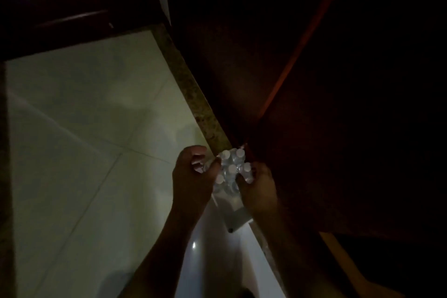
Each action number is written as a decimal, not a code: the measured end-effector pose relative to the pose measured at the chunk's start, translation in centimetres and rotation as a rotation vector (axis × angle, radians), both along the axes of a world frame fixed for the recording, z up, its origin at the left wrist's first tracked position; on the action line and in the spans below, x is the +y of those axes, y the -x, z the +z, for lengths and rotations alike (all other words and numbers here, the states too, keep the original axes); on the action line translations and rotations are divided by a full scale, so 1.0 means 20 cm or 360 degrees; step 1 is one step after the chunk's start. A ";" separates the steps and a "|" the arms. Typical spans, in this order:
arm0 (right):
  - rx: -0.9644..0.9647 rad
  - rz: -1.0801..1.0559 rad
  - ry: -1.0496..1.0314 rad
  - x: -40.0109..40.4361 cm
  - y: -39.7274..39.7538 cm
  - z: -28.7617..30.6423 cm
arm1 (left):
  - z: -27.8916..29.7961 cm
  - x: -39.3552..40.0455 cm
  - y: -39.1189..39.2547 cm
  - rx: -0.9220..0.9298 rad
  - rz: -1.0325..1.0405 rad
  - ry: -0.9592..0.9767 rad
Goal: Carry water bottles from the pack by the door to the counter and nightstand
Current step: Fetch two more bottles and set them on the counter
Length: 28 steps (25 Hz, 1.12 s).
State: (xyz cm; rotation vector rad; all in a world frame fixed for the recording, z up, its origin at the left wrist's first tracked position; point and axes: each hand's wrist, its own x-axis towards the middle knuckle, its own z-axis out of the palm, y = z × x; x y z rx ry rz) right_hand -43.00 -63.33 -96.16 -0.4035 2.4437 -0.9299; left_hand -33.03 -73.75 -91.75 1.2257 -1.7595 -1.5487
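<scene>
The pack of water bottles (231, 172) is stood on the pale tiled floor (72, 128), tight against the dark door (314, 104), where it is reached from above. The left hand (193, 172) is curled at the pack's left edge, its fingertips apparently pinching the plastic wrap (the dim light leaves this uncertain). The right hand (260, 189) is pressed against the near right corner, probably to steady it while a bottle is freed.

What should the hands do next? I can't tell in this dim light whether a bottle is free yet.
Probably work one bottle loose. Both the left hand and right hand are at the pack of bottles on the floor, fingers curled at its wrap, and no bottle looks lifted clear.
</scene>
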 end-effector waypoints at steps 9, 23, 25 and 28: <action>0.0543 -0.0385 0.0523 -0.06 -0.08 -1.30 | -1.70 0.04 0.13 -0.0176 -0.0382 0.0103; 0.0353 -0.0367 0.0763 -0.01 -0.03 -0.96 | -1.30 -0.04 0.13 0.0122 -0.0308 0.0184; 0.0250 -0.0332 0.0972 -0.01 0.00 -0.66 | -0.96 -0.09 0.11 0.0227 -0.0333 0.0039; 0.0048 -0.0247 0.1199 -0.03 0.00 -0.07 | -0.32 -0.12 0.07 0.0342 -0.0413 -0.0065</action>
